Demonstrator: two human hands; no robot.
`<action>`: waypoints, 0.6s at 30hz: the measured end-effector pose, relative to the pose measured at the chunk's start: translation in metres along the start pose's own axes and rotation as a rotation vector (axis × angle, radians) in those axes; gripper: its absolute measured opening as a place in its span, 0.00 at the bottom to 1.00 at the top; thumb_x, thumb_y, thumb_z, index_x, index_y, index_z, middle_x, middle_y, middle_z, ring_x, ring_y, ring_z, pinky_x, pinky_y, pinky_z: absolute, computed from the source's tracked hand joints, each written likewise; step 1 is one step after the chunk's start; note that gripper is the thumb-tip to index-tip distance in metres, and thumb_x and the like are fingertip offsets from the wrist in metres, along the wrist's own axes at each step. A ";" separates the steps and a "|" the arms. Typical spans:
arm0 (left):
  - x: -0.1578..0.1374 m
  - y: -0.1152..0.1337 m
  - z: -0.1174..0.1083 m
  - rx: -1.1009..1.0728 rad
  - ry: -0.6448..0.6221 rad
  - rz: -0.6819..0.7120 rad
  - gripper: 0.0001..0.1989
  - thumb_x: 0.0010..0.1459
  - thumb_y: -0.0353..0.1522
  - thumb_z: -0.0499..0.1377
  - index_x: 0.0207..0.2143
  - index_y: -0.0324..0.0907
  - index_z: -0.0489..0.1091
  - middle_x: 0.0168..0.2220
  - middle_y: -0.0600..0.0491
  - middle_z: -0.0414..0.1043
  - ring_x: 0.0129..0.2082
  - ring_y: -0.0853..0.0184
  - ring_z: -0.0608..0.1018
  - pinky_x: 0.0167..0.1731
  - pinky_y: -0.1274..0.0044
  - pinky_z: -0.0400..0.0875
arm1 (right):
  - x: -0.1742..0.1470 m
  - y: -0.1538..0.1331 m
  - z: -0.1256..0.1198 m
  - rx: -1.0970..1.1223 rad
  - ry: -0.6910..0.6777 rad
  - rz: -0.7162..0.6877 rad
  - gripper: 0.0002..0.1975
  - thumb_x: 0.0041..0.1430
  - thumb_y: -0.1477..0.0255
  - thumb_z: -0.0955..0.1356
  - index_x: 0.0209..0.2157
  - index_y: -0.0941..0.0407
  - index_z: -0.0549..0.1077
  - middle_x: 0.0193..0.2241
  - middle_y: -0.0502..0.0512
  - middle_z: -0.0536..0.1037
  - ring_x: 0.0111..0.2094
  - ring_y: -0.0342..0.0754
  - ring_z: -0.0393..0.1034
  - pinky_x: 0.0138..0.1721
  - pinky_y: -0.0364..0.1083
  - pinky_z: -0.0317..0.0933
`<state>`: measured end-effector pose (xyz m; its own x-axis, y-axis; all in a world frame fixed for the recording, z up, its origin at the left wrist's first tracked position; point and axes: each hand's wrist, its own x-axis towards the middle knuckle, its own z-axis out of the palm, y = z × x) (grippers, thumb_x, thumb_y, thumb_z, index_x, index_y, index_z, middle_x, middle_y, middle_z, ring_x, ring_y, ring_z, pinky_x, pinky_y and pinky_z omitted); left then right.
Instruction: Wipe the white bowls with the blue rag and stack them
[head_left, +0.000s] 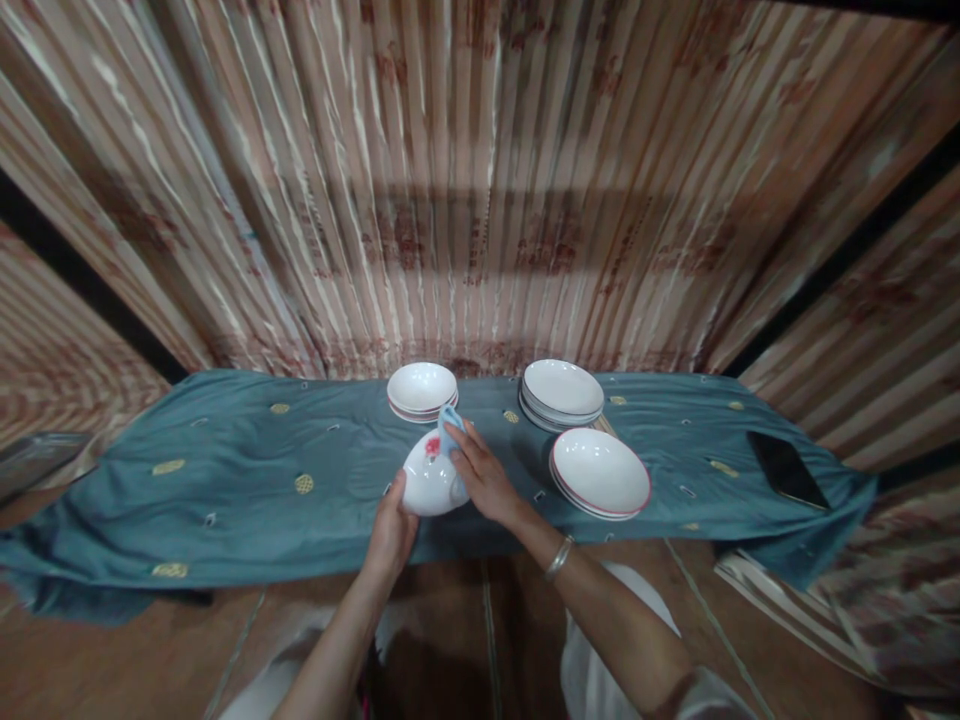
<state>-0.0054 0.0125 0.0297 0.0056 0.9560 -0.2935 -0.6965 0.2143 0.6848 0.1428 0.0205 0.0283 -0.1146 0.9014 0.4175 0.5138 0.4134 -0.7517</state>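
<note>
Starting at the left, with the long, narrow counter (pixel 240 470) draped in dark teal fabric with yellow motifs. Clamping the grip of the left hand (pixel 394 530) on the lower left edge of a glossy white, bowl-shaped dish with a red flower (pixel 424 488), and holding that dish tilted over the near part of the counter, close to the middle of its length. Noting, just behind the dish, a small stack of round white bowls with thin reddish rims (pixel 422 388). Pressing a soft, light blue cloth (pixel 450 432) against the upper right of the dish, pinching the cloth in the grip of the right hand (pixel 484 480), and wearing a shiny silver bracelet (pixel 559 557) at that wrist. Apparently wiping the dish as the step in hand; probably calling next for a firm hold at the left edge, light pressure through the cloth, and a turn of the dish for reaching the part under the fingers. Passing rightward to a stack of round white plates with dark rims (pixel 564 388) near the back, then to a lower stack of white dishes with red rims (pixel 601 470) nearer the front. Ending with a flat, black, rectangular phone (pixel 786 468), lying near the right end, well apart from the stacks.
</note>
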 end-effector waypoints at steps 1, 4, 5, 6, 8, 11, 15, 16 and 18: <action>0.000 0.000 0.001 -0.006 0.005 -0.004 0.13 0.54 0.34 0.60 0.39 0.34 0.75 0.37 0.45 0.80 0.50 0.56 0.76 0.53 0.67 0.68 | 0.001 0.003 0.001 0.049 0.010 0.034 0.24 0.67 0.61 0.55 0.62 0.50 0.58 0.66 0.52 0.54 0.66 0.48 0.45 0.66 0.54 0.43; -0.002 0.002 0.003 -0.032 0.034 -0.016 0.13 0.59 0.32 0.55 0.41 0.34 0.74 0.37 0.44 0.80 0.50 0.58 0.76 0.54 0.67 0.67 | 0.002 0.012 0.007 0.168 0.039 0.123 0.27 0.65 0.55 0.55 0.61 0.51 0.60 0.65 0.52 0.55 0.66 0.48 0.45 0.66 0.53 0.41; -0.003 0.003 0.004 -0.042 0.047 -0.022 0.14 0.61 0.32 0.53 0.42 0.33 0.74 0.37 0.44 0.80 0.50 0.58 0.76 0.54 0.67 0.67 | 0.003 0.015 0.009 0.195 0.046 0.155 0.29 0.64 0.53 0.55 0.61 0.51 0.61 0.65 0.53 0.55 0.66 0.48 0.45 0.66 0.53 0.41; -0.003 0.004 0.005 -0.054 0.061 -0.029 0.15 0.62 0.31 0.51 0.44 0.33 0.73 0.37 0.44 0.80 0.51 0.59 0.76 0.54 0.67 0.67 | 0.004 0.017 0.011 0.217 0.051 0.188 0.30 0.64 0.51 0.55 0.61 0.51 0.61 0.65 0.53 0.56 0.66 0.49 0.45 0.66 0.53 0.40; -0.004 0.005 0.006 -0.080 0.089 -0.036 0.17 0.63 0.31 0.50 0.48 0.33 0.72 0.37 0.44 0.80 0.50 0.59 0.76 0.55 0.68 0.67 | 0.004 0.023 0.015 0.250 0.055 0.251 0.32 0.62 0.49 0.55 0.61 0.52 0.61 0.64 0.53 0.58 0.66 0.49 0.46 0.66 0.54 0.39; -0.004 0.007 0.006 -0.113 0.117 -0.041 0.19 0.64 0.31 0.48 0.53 0.34 0.69 0.38 0.46 0.80 0.49 0.60 0.77 0.54 0.68 0.67 | 0.004 0.031 0.022 0.277 0.043 0.316 0.35 0.61 0.46 0.53 0.61 0.52 0.61 0.63 0.54 0.59 0.66 0.50 0.46 0.66 0.55 0.38; -0.001 0.006 -0.001 -0.150 0.108 -0.063 0.20 0.64 0.33 0.48 0.55 0.36 0.67 0.37 0.47 0.80 0.46 0.60 0.79 0.52 0.68 0.69 | -0.001 0.037 0.034 0.247 0.019 0.365 0.37 0.61 0.46 0.52 0.63 0.53 0.58 0.65 0.56 0.56 0.67 0.50 0.43 0.66 0.55 0.38; 0.000 0.005 -0.004 -0.159 0.105 -0.068 0.20 0.64 0.33 0.48 0.56 0.37 0.66 0.37 0.47 0.80 0.44 0.60 0.79 0.51 0.68 0.70 | -0.004 0.036 0.036 0.232 0.015 0.367 0.37 0.61 0.46 0.52 0.63 0.54 0.56 0.65 0.56 0.55 0.67 0.50 0.43 0.66 0.56 0.38; 0.002 0.004 -0.008 -0.178 0.095 -0.072 0.21 0.64 0.33 0.49 0.57 0.38 0.65 0.37 0.47 0.80 0.41 0.61 0.80 0.49 0.67 0.71 | -0.009 0.035 0.041 0.203 0.011 0.356 0.36 0.62 0.48 0.53 0.64 0.55 0.54 0.66 0.57 0.53 0.67 0.51 0.41 0.66 0.56 0.38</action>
<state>-0.0145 0.0135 0.0264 -0.0019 0.9144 -0.4048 -0.8125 0.2345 0.5337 0.1265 0.0318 -0.0229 0.0504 0.9918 0.1176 0.3415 0.0936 -0.9352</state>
